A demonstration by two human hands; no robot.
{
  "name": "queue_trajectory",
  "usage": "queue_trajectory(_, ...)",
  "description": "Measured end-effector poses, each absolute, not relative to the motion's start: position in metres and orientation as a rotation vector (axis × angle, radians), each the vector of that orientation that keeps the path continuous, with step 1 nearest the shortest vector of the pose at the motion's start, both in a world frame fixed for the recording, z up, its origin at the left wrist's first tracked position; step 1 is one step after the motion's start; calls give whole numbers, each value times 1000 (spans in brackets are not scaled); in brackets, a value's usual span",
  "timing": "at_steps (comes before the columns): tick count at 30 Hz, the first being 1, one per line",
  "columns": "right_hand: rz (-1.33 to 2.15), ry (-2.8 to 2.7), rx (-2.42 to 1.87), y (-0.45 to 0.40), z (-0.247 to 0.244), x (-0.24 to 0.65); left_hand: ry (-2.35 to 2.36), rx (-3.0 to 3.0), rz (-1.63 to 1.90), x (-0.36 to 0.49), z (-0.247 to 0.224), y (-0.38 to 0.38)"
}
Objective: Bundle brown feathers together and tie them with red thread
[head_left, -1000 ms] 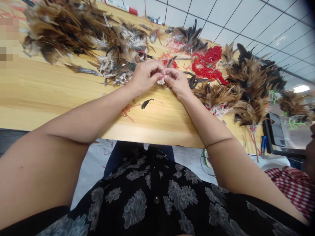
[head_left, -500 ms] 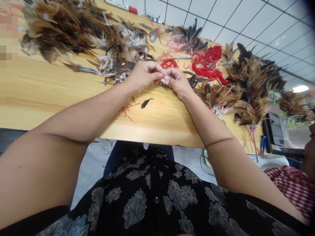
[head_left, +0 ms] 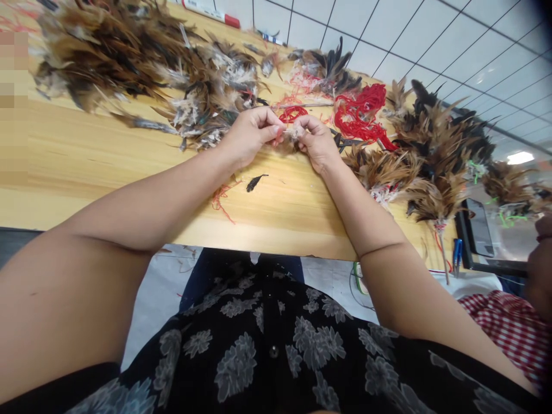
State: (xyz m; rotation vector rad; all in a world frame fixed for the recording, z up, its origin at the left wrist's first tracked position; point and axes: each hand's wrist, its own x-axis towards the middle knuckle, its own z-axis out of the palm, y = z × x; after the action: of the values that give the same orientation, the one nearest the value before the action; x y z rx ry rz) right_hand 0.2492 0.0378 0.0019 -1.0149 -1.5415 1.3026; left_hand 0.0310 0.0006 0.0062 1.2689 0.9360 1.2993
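Observation:
Above the middle of the wooden table [head_left: 284, 221], my right hand [head_left: 321, 146] pinches a small whitish-brown feather tuft [head_left: 295, 134]. My left hand [head_left: 250, 135] is just to its left, thumb and fingertips pressed together close to the tuft; whatever is between them is too small to make out. Behind the hands lie a coil of red string [head_left: 294, 113] and a larger tangle of red string [head_left: 362, 112]. Dark scissors [head_left: 342, 141] show partly beside my right hand. Below my hands are a loose black feather [head_left: 256, 183] and pinkish string scraps [head_left: 222, 201].
A big pile of brown feathers [head_left: 116, 52] covers the back left. Tied feather bundles [head_left: 448, 138] fill the right, one on a stick [head_left: 443, 253]. A phone [head_left: 479, 227], a blue pen [head_left: 457, 253] and a red-capped marker [head_left: 211, 12] are also there. Another person's checkered sleeve [head_left: 509, 322] shows at right.
My fingertips, which met at the tuft before, are now slightly apart. The tuft stays in my right hand and shows more of its brown part. The view has shifted slightly.

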Motion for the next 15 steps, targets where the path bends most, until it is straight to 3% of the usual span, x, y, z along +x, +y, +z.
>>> queue_trajectory(7, 1277, -1515, -1079, 53, 3, 259, 957, 1280, 1288, 33, 20, -6)
queue_trajectory(12, 1406, -1641, -1057, 37, 28, 265, 856, 1171, 1191, 34, 22, -10)
queue_trajectory(15, 1306, -1790, -1049, 26, 42, 264, 803, 1143, 1110, 32, 23, -12)
